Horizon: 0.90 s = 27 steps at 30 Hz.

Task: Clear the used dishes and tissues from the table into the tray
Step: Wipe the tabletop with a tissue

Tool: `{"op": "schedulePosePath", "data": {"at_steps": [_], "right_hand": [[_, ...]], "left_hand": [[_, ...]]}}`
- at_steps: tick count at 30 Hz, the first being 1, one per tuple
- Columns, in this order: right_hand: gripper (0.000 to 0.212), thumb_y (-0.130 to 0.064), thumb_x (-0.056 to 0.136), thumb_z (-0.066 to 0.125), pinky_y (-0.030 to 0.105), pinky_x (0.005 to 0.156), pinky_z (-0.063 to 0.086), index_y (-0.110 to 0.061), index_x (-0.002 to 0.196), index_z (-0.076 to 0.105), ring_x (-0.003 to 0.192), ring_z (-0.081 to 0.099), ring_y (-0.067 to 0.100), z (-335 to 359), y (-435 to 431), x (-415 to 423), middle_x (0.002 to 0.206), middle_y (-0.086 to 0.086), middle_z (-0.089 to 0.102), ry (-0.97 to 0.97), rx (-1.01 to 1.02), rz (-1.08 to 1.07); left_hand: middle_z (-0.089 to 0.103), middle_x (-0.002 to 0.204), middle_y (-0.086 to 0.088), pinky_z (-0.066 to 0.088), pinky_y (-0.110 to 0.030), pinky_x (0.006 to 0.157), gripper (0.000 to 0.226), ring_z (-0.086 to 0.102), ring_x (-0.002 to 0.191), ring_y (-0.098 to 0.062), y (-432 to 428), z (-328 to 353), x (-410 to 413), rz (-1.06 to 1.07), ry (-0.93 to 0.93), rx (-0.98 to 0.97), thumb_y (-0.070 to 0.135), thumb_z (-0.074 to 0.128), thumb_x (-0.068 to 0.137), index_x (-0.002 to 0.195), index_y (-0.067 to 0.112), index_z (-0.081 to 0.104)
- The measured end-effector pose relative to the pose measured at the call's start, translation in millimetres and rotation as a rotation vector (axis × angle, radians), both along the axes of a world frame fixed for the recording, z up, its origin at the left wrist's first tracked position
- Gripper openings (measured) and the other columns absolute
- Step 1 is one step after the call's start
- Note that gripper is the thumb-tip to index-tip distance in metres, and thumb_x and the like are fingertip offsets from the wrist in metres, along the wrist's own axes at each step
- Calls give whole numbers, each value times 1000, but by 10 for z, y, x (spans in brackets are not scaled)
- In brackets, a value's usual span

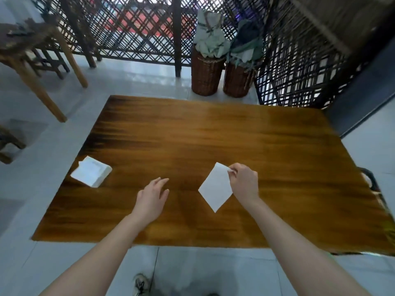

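Observation:
My right hand (243, 182) pinches one corner of a flat white tissue (214, 188), which hangs as a diamond just above the wooden table (213, 137). Left of it, my left hand (152, 196) hovers over the table with fingers straight, holding nothing. A white stack of tissues (92, 174) lies near the table's left edge. No tray or dishes are in view.
Two wicker baskets (206, 75) with folded cloth stand on the floor beyond the table's far edge, against a lattice screen (136, 26). A wooden stool (36, 60) stands at the far left. A dark chair edge (372, 182) shows at the table's right side.

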State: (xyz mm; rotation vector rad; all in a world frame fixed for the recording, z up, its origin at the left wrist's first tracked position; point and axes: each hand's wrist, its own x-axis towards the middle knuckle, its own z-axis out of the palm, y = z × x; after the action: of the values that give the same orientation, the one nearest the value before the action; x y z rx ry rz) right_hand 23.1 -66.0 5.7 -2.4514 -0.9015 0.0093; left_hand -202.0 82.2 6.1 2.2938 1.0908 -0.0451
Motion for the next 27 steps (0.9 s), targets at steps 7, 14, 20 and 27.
{"op": "schedulePosePath", "data": {"at_steps": [7,14,20,27], "right_hand": [[14,-11,90,55,31,73,30,-17,92,68,71,55,10,-188,-999,652,84,-5,69,57,-43,-123],[10,-12,89,59,38,78,48,-15,96,67,75,61,14,-214,-1678,1190,87,-2,70,76,-90,-241],[16,-15,90,61,42,80,53,-11,103,68,81,65,17,-220,-2027,1653,93,3,72,84,-92,-324],[14,-16,89,62,38,76,56,-10,101,68,76,64,15,-276,-2167,2355,91,3,71,92,-60,-367]], "left_hand": [[35,151,-2,28,-44,110,44,32,139,-21,-539,-102,622,-72,39,57,34,40,100,144,27,38],[36,150,-2,29,-44,110,43,33,138,-21,-893,-203,1254,-171,54,31,33,40,100,143,26,38],[36,150,-3,29,-44,110,44,35,137,-22,-1150,-311,1869,-235,52,8,32,42,100,143,25,38],[33,152,-2,26,-45,112,45,33,139,-22,-1246,-502,2571,-237,65,-20,32,40,101,145,25,36]]}}
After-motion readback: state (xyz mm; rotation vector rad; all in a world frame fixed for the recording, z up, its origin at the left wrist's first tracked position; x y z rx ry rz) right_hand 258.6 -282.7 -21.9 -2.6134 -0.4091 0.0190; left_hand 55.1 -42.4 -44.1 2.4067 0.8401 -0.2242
